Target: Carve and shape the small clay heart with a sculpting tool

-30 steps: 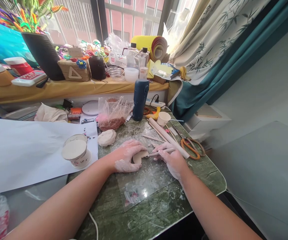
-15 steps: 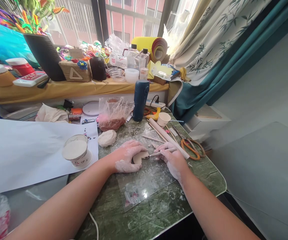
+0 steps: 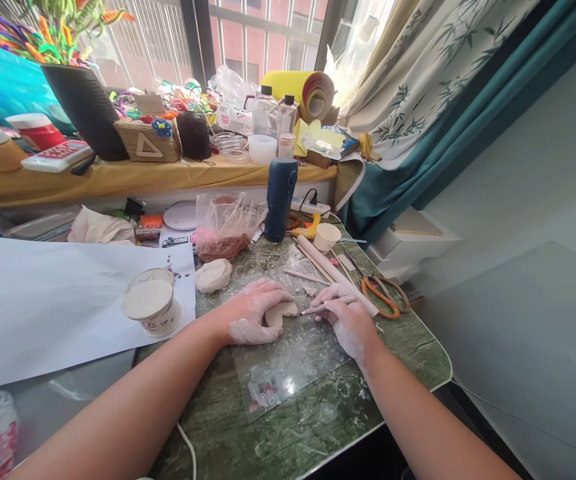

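A flat, pale piece of clay (image 3: 280, 313) with a notched right edge lies on a clear plastic sheet (image 3: 313, 357). My left hand (image 3: 257, 312), dusted white, curls around it, with the thumb and fingers at its edges. My right hand (image 3: 344, 320) pinches a slim, pen-shaped tool (image 3: 324, 308). The tool's dark tip is just right of the clay's notched edge; whether they touch I cannot tell. Small clay scraps (image 3: 310, 291) are beyond the tool. A rounded lump of clay (image 3: 213, 275) rests past my left hand.
A rolling pin (image 3: 341, 275), thin sticks and orange-handled scissors (image 3: 383, 299) lie on the right. Beyond are a paper cup (image 3: 327, 237), a blue bottle (image 3: 280, 200) and a plastic bag of reddish material (image 3: 225, 233). Stacked cups (image 3: 152, 303) stand on white paper (image 3: 63, 300).
The tool's tip has drawn slightly right, away from the notch in the clay. My left hand stays around the piece, and the view has shifted a little.
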Available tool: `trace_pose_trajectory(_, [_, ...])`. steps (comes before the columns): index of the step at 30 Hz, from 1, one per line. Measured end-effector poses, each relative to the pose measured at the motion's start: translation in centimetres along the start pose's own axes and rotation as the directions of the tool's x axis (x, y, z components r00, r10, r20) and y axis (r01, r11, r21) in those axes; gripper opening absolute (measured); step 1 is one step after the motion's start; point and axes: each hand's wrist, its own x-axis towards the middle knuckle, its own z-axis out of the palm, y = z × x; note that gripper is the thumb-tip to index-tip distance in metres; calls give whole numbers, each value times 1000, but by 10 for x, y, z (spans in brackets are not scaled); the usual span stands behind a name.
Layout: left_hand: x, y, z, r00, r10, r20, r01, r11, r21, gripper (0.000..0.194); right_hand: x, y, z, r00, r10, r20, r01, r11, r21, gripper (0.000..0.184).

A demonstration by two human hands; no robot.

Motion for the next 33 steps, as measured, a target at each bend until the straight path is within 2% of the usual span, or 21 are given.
trace_pose_trajectory(9, [0, 2, -1, 1000, -3, 2, 3, 1000, -14, 59, 1, -4, -3, 1000, -25, -18, 25, 999, 28, 8])
trace_pose_trajectory(18, [0, 2, -1, 1000, -1, -4, 1, 1000, 5, 59, 2, -1, 2, 1000, 8, 8, -8, 999, -49, 9])
trace_pose_trajectory(33, [-1, 2, 0, 1000, 0, -14, 0, 1000, 20, 59, 2, 1, -3, 998, -20, 59, 21, 1000, -21, 16])
